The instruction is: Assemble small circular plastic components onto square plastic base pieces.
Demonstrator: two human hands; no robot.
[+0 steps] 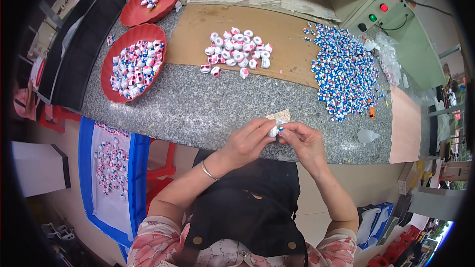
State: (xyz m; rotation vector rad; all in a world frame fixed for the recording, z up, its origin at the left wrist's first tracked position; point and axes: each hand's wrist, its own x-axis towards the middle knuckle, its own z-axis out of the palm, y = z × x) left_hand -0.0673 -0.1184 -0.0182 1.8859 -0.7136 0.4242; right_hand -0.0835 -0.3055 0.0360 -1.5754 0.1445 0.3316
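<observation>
My left hand (243,143) is closed on a small white rounded piece (273,131) near the counter's front edge. Against it, my right hand (306,144) pinches a tiny blue figure part (280,130) with a bit of yellow. The two pieces meet between my fingertips; their exact fit is too small to tell. Beneath the fingers lies a small tan speckled pad (283,114). Farther back, a heap of white and pink hollow pieces (239,47) rests on brown cardboard (190,34). To the right spreads a large pile of small blue and white parts (344,74).
A red bowl (105,76) of joined figures stands at left, with another red bowl (129,14) behind it. Below the counter's left edge sits a blue crate (86,168) holding more figures. A green-grey machine (415,44) with lit buttons and an opening full of pieces stands at the back.
</observation>
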